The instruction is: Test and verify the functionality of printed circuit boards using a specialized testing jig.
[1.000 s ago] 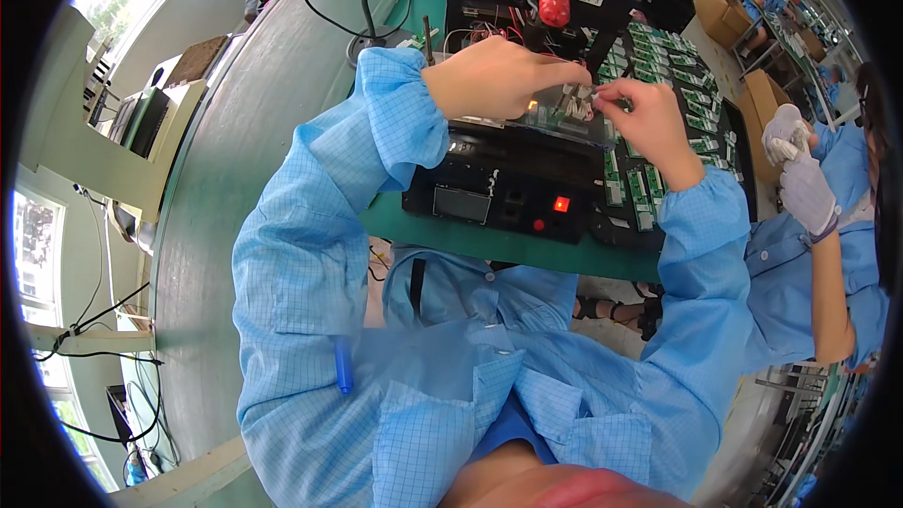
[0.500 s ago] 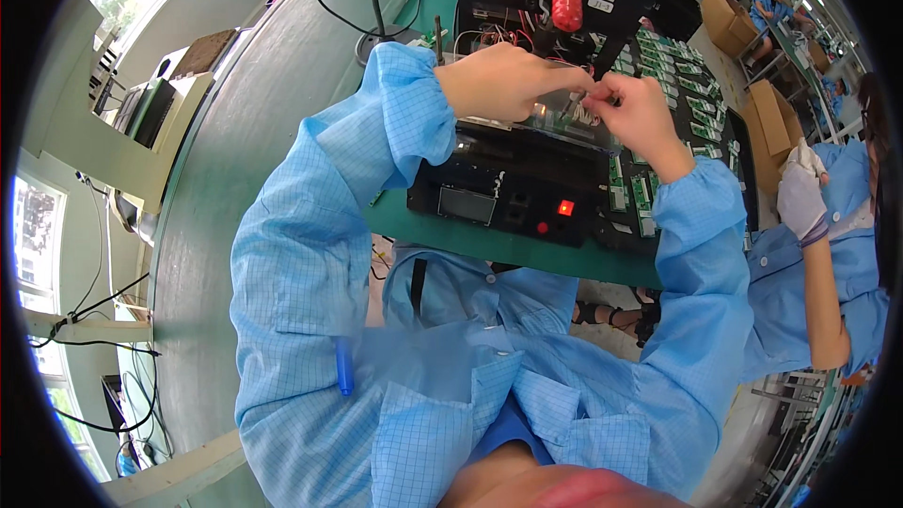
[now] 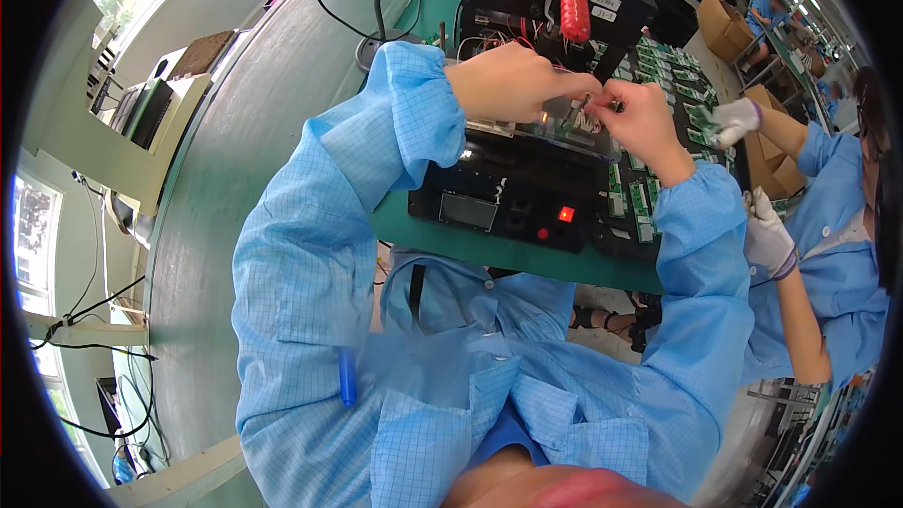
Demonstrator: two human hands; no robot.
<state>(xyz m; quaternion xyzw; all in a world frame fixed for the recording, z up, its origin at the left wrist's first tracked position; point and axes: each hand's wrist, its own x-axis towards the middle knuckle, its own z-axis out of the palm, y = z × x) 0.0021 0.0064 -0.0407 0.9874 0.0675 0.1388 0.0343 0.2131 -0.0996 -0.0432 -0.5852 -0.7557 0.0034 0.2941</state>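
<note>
Parted since the earlier frame, at the far right: from held together to well apart — one gloved hand (image 3: 736, 122) of a co-worker out over the black tray (image 3: 741, 167), the other glove (image 3: 769, 243) lower, beside the tray. Barely shifted at the centre, so probably still on the same fine step.

From the left: past the green bench top (image 3: 273, 122), to the left hand (image 3: 508, 83), forefinger stretched out, other fingers curled; cannot tell whether gripping anything. Below, mid-view, to the black fixture (image 3: 517, 198), with a lit red switch (image 3: 566, 214) in front and a clear plate (image 3: 569, 138) on top, close to pale parts (image 3: 585, 119). Above, to the red lever handle (image 3: 575, 12), apart from both hands. Next, to the right hand (image 3: 643, 122), thumb and forefinger pressed together just beside the left fingertip, over the plate — too small to tell what, if anything, lies between. Lastly, to green circuit boards (image 3: 643, 212) in rows on the tray.
</note>
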